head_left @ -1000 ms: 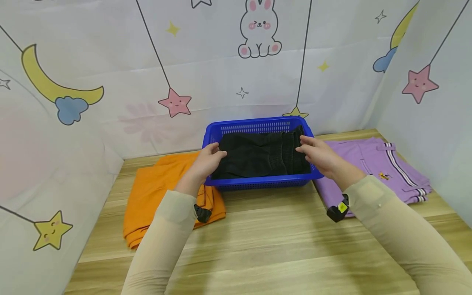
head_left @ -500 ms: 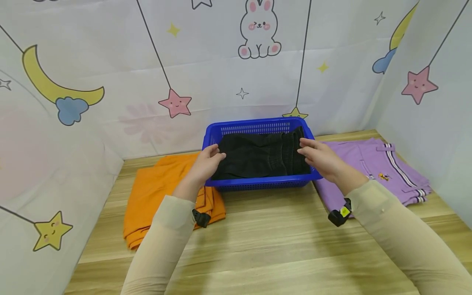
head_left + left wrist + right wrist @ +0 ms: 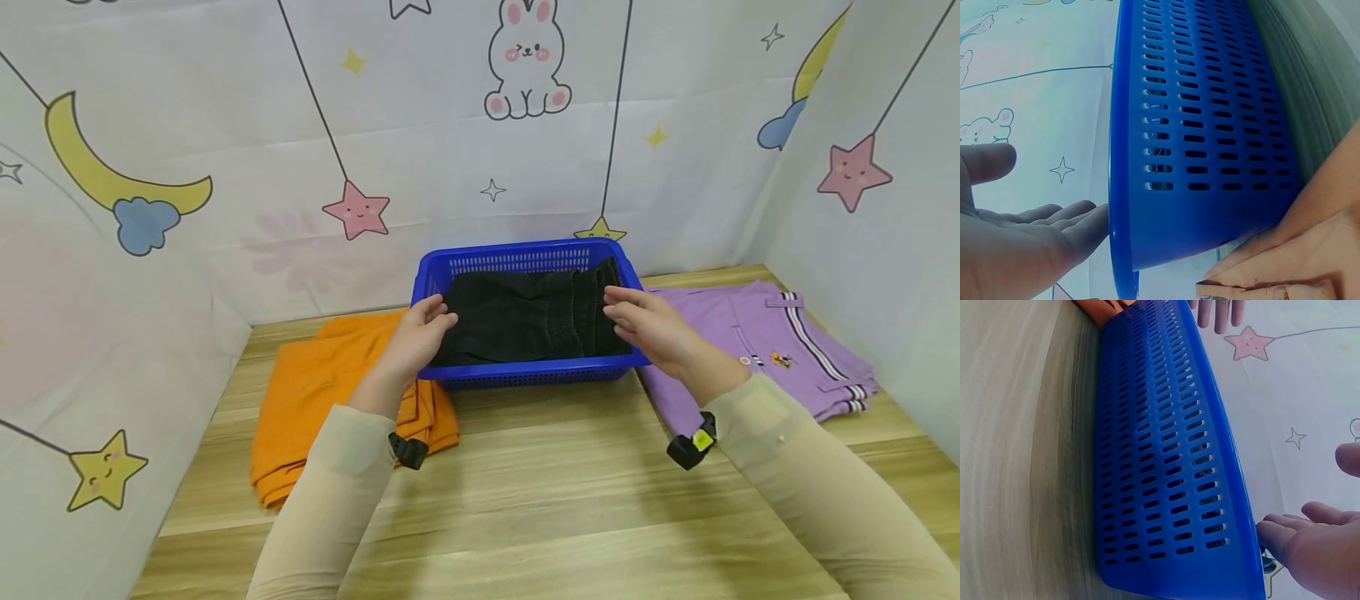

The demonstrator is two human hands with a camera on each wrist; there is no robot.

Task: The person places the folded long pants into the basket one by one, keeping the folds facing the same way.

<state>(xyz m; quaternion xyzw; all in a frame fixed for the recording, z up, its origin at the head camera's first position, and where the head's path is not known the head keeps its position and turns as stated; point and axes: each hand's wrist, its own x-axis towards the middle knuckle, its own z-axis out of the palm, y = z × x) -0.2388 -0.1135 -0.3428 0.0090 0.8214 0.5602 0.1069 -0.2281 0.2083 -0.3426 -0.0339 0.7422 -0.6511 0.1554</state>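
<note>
A folded black garment (image 3: 513, 312) with a ribbed elastic waistband lies inside the blue plastic basket (image 3: 532, 367). In the head view my left hand (image 3: 420, 335) hovers over the basket's left end, fingers extended and holding nothing. My right hand (image 3: 651, 329) is over the opposite end, its fingers loosely extended by the waistband side. From the left wrist, that hand (image 3: 1029, 240) shows above the rim with thumb and fingers spread apart. The right wrist view has the right hand (image 3: 1319, 547) beside the rim in a similar relaxed pose.
Folded orange clothing (image 3: 330, 392) lies left of the basket, partly behind the left forearm. On the right are folded lilac trousers or shorts (image 3: 757, 342) with striped trim. All rest on a wood-grain table (image 3: 540, 500) backed by a printed cloth (image 3: 450, 125).
Both hands have drawn back slightly toward the person, the right fingers a little lower in view. The basket and the clothes stay where they were.
</note>
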